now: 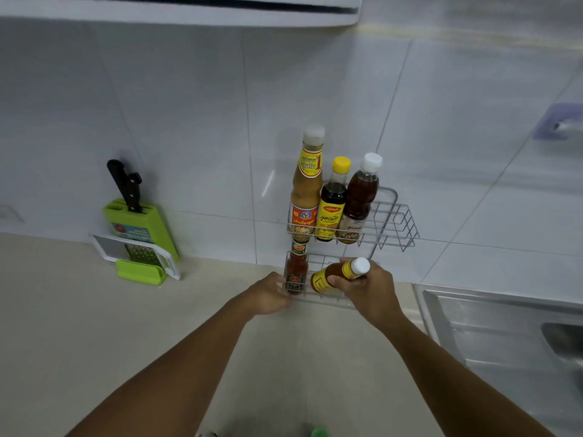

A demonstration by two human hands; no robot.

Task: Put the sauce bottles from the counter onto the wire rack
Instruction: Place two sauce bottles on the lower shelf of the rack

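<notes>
A two-tier wire rack (399, 222) hangs on the tiled wall. Its upper tier holds three upright bottles: a tall tan sauce bottle (306, 190), a dark bottle with a yellow cap (332, 203) and a brown bottle with a white cap (359, 200). In the lower tier a red chili sauce bottle (296, 269) stands upright at the left end. My left hand (268, 294) is at that bottle's base, fingers around the rack's front corner. My right hand (369, 288) grips a yellow-labelled bottle with a white cap (342, 272), tilted over the lower tier.
A green knife block (138, 228) with a black-handled knife and a grater (138, 253) stands at the left on the beige counter (94, 326). A steel sink (504, 335) lies to the right. A purple wall hook (561, 121) is at far right.
</notes>
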